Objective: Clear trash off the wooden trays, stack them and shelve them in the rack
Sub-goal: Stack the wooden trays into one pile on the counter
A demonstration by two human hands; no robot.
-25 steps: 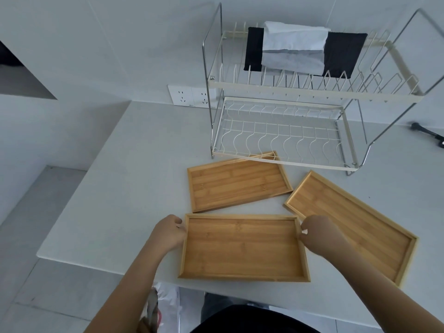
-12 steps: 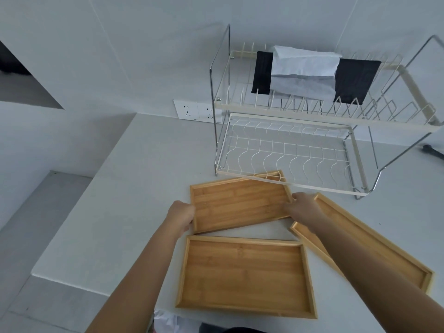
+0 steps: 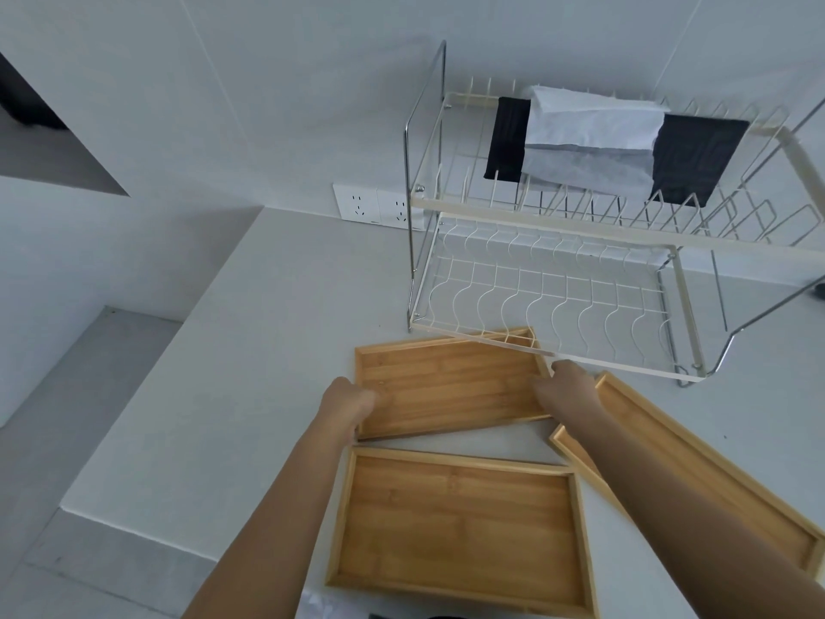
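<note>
Three empty wooden trays lie on the white counter. The far tray [image 3: 451,386] sits in front of the wire rack [image 3: 558,314], its back corner under the rack's lower shelf edge. My left hand [image 3: 350,402] grips its left rim and my right hand [image 3: 564,388] grips its right rim. The near tray [image 3: 460,529] lies flat between my forearms. The right tray [image 3: 714,484] lies at an angle, partly hidden by my right arm. No trash shows on any tray.
The two-tier rack has a black mat [image 3: 696,167] and a white cloth [image 3: 589,140] on its upper shelf. A wall socket [image 3: 375,207] sits left of the rack. The counter's left edge [image 3: 147,408] drops to the floor.
Both hands left the near tray's sides and moved forward to the far tray, closing on its left and right rims. The camera tilted forward toward the rack.
</note>
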